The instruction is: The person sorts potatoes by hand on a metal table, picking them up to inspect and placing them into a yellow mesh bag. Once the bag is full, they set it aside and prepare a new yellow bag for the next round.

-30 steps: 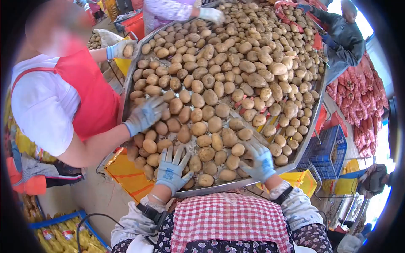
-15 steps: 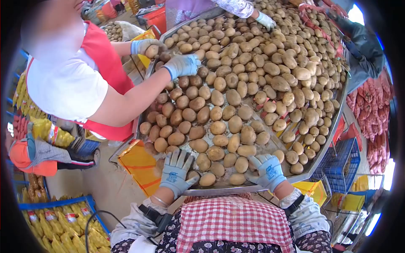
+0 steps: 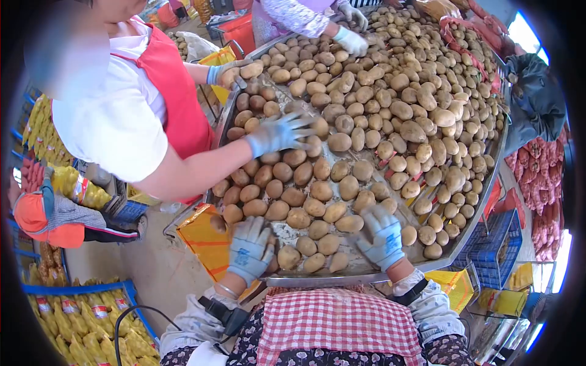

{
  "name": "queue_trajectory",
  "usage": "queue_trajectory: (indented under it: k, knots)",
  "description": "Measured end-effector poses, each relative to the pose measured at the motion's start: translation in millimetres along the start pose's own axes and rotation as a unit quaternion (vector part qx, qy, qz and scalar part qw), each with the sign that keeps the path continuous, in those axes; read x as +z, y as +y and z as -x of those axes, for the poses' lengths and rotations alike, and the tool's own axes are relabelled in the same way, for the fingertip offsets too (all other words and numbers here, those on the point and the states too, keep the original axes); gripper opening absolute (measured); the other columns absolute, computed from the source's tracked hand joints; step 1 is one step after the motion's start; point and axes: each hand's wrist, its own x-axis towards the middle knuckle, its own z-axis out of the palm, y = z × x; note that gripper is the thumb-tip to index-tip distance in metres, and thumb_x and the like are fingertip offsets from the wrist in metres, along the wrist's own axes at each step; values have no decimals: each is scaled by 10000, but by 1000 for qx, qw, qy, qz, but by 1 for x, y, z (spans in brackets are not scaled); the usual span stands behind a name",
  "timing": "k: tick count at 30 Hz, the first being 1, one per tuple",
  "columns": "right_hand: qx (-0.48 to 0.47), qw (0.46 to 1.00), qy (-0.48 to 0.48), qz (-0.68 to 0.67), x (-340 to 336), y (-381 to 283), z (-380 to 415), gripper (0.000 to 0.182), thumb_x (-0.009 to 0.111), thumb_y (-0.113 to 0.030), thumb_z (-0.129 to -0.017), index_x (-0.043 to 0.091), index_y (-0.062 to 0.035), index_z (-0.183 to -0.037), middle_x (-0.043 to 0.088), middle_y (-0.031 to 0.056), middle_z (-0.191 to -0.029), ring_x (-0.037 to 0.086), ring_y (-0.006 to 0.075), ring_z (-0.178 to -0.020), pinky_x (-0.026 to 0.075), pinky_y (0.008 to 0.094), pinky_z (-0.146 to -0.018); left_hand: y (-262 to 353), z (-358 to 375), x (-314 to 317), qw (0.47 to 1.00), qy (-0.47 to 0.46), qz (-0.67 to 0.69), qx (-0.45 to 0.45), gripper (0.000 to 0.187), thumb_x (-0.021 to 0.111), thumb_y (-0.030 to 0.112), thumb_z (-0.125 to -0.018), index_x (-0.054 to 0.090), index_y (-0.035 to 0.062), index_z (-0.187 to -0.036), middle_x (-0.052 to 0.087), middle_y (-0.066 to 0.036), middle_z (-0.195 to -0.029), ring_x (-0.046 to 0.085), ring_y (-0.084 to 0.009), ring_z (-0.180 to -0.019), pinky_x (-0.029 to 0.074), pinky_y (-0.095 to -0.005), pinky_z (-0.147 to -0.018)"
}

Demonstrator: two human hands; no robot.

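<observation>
Both my hands wear pale blue-white gloves at the near edge of a metal sorting table (image 3: 360, 268) covered with potatoes (image 3: 317, 207). My left hand (image 3: 249, 251) lies open over the near-left rim, its fingers stretched forward. A potato partly shows beside its thumb. On the near right, my right hand (image 3: 381, 239) is open, fingers pointing forward, resting by the bare metal and close to a few potatoes. Several loose potatoes (image 3: 314, 262) lie between my two hands. Neither hand grips a potato.
At the left, a person in a red apron (image 3: 177, 79) reaches a gloved hand (image 3: 282, 134) over the potatoes and holds potatoes in the other. Another person's gloved hand (image 3: 351, 41) works at the far side. Blue crates (image 3: 491, 244) and yellow bags (image 3: 452, 287) stand around the table.
Potatoes between my hands have shifted, and my right hand has moved slightly left and forward. The red-aproned person's nearer hand has come toward me; the far person's hand has moved left.
</observation>
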Motion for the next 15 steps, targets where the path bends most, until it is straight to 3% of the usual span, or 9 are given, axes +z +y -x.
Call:
queue_trajectory:
  k: [2,3,4,6,8,10,13,14,15]
  knots:
    - [141,982,21,125,3,6,3,539,694,-383,-742,575,-93,-1181,456,243,-1319,433,471,-1203,381,541,-969,-5,-3,2,999,45,-1,-9,601,648,285,-784,493,57,-1318,449,-211,-1358,410,-417,-1256,322,-539,-1044]
    - [141,980,-74,116,1,-5,1,566,679,-400,-758,562,-144,-1249,354,260,-1410,330,498,-1281,359,530,-1008,1,-17,-3,996,70,31,-35,626,649,292,-785,472,61,-1339,423,-214,-1386,394,-418,-1272,307,-541,-1057]
    - [149,979,-68,124,5,-13,1,566,679,-400,-758,562,-144,-1249,354,260,-1410,330,498,-1281,359,530,-1008,6,-33,-5,991,97,64,-59,652,651,300,-786,452,64,-1360,397,-217,-1415,377,-419,-1288,292,-543,-1071]
    - [48,994,-94,21,13,-22,6,559,686,-388,-752,564,-172,-1253,367,258,-1413,360,468,-1280,356,525,-1023,15,-59,5,995,70,50,-52,716,639,359,-793,402,60,-1399,324,-223,-1469,314,-430,-1333,225,-552,-1107]
    - [32,997,-76,-5,15,-11,17,557,686,-378,-754,563,-159,-1251,382,256,-1401,368,459,-1280,353,532,-1027,27,-80,16,999,1,-12,34,758,616,421,-800,367,64,-1420,279,-218,-1494,246,-418,-1377,152,-555,-1130]
    - [17,997,-66,-34,-2,0,27,556,685,-369,-756,562,-145,-1249,398,255,-1388,375,449,-1279,351,539,-1030,42,-70,28,994,-50,86,37,757,594,486,-796,390,97,-1413,304,-215,-1478,246,-402,-1378,123,-550,-1135]
    - [274,942,120,153,-50,42,51,541,662,-344,-788,550,-113,-1264,416,244,-1389,370,433,-1298,299,530,-1074,32,-52,24,994,-88,28,53,795,617,448,-790,346,65,-1432,265,-210,-1500,201,-395,-1402,92,-565,-1139]
    - [338,893,169,246,-54,61,68,549,648,-349,-800,540,-105,-1281,414,243,-1395,360,434,-1306,281,522,-1087,24,-44,23,999,-25,-7,42,750,616,423,-797,377,65,-1411,310,-214,-1472,255,-396,-1374,142,-549,-1129]
    - [402,862,140,276,-59,77,88,571,639,-365,-804,524,-118,-1306,407,244,-1403,348,435,-1315,261,526,-1093,19,-37,21,998,40,-44,22,706,615,397,-804,407,64,-1390,355,-218,-1444,309,-398,-1345,193,-533,-1119]
